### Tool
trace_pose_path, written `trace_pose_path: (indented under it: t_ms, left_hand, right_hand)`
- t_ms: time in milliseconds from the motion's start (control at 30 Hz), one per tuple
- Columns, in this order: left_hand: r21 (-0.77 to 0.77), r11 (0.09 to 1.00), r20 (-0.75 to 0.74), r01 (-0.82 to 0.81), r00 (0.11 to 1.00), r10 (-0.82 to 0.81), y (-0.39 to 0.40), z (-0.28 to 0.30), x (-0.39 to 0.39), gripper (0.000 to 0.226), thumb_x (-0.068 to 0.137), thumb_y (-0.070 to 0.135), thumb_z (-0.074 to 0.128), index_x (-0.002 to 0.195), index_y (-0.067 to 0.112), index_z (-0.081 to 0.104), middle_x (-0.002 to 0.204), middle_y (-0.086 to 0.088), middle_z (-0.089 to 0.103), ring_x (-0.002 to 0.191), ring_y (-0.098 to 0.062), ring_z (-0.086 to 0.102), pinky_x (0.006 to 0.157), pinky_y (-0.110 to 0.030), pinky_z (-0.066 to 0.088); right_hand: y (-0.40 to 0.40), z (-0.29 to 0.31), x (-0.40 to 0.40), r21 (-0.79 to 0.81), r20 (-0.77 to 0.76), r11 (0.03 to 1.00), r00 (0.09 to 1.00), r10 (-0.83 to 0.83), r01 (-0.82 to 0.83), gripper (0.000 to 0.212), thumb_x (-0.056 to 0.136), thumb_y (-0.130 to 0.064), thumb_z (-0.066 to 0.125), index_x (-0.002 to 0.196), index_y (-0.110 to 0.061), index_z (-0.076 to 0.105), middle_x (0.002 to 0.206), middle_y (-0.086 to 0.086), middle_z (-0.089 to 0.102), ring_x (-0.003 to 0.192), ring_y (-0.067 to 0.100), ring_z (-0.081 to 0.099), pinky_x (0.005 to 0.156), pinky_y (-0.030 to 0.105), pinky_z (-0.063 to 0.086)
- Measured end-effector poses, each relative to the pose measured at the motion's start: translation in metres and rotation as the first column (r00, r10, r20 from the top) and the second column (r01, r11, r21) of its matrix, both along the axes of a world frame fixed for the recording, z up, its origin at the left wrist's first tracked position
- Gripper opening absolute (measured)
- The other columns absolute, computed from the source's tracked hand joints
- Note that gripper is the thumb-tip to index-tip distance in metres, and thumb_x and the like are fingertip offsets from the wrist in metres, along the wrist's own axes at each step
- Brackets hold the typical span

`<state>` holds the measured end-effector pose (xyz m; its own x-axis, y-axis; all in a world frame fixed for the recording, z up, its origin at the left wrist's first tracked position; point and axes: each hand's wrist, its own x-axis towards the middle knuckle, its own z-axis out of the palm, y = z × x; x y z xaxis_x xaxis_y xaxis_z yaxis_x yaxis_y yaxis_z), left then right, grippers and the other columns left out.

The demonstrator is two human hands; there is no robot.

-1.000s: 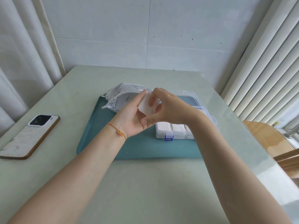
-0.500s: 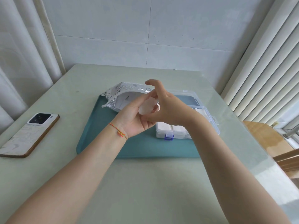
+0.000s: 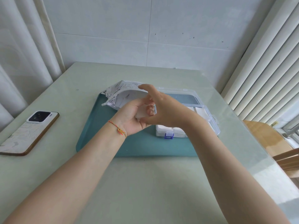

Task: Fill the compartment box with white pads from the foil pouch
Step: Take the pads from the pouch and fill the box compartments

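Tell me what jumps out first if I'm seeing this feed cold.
Two bare hands meet mid-frame over a teal tray: the left hand cups a white pad, and the right hand pinches it. Behind them on the tray lies the opened foil pouch; to the right stands the clear compartment box, lid open, with white pads in its near compartments. A phone lies camera-side up at the table's left edge.

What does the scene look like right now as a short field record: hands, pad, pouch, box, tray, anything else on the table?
left hand: palm up, holds the white pad
right hand: over the left, fingers on the pad
white pad: between both hands, above the tray
foil pouch: open, lying at the tray's far left
compartment box: lid open, near compartments hold white pads, blue latch facing the person
tray: teal, under pouch and box
phone: face down, left of the tray
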<state>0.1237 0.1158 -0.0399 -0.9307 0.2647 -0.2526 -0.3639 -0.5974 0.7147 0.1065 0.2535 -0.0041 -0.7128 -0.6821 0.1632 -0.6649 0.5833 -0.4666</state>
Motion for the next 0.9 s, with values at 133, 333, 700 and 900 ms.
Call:
trace_pose_path:
  t_ms: [133, 333, 700, 900]
  left_hand:
    - [-0.075, 0.997, -0.080, -0.015, 0.997, 0.009, -0.002, -0.002, -0.001, 0.015, 0.076, 0.014, 0.065, 0.089, 0.019, 0.062, 0.076, 0.003, 0.052, 0.063, -0.011, 0.054, 0.058, -0.020, 0.047]
    - [-0.088, 0.996, -0.087, -0.023, 0.996, 0.015, 0.001, -0.002, 0.001, 0.007, 0.082, 0.017, 0.063, 0.088, 0.020, 0.062, 0.076, 0.005, 0.061, 0.071, -0.008, 0.058, 0.062, -0.019, 0.049]
    - [-0.206, 0.978, -0.067, 0.041, 0.996, -0.056, 0.017, 0.007, 0.002, 0.011, 0.091, 0.017, 0.057, 0.085, 0.022, 0.065, 0.075, 0.005, 0.064, 0.069, -0.009, 0.062, 0.069, -0.025, 0.047]
    - [-0.242, 0.970, -0.105, 0.006, 0.994, -0.032, 0.042, 0.015, -0.009, 0.009, 0.088, 0.014, 0.061, 0.087, 0.022, 0.059, 0.075, 0.003, 0.055, 0.071, -0.010, 0.056, 0.072, -0.026, 0.046]
  right_hand:
    - [-0.003, -0.006, -0.002, 0.053, -0.074, 0.999, 0.997, -0.002, 0.006, 0.094, 0.071, -0.038, 0.080, 0.148, -0.026, 0.028, 0.124, -0.010, 0.047, 0.113, 0.012, 0.043, 0.103, 0.042, 0.038]
    - [-0.005, -0.008, -0.004, 0.135, -0.240, 0.986, 0.968, -0.068, 0.103, 0.062, 0.075, -0.048, 0.073, 0.125, -0.019, 0.051, 0.112, -0.002, 0.048, 0.110, 0.019, 0.041, 0.099, 0.039, 0.036]
    - [0.006, 0.006, -0.002, 0.164, -0.144, 0.985, 0.989, -0.038, 0.062, 0.077, 0.073, -0.044, 0.075, 0.139, -0.027, 0.037, 0.127, -0.007, 0.045, 0.121, 0.016, 0.037, 0.103, 0.037, 0.030]
    - [0.031, 0.011, -0.008, 0.160, -0.270, 0.978, 0.959, -0.088, 0.135, 0.058, 0.075, -0.045, 0.072, 0.123, -0.020, 0.050, 0.114, -0.003, 0.052, 0.111, 0.019, 0.047, 0.098, 0.036, 0.033]
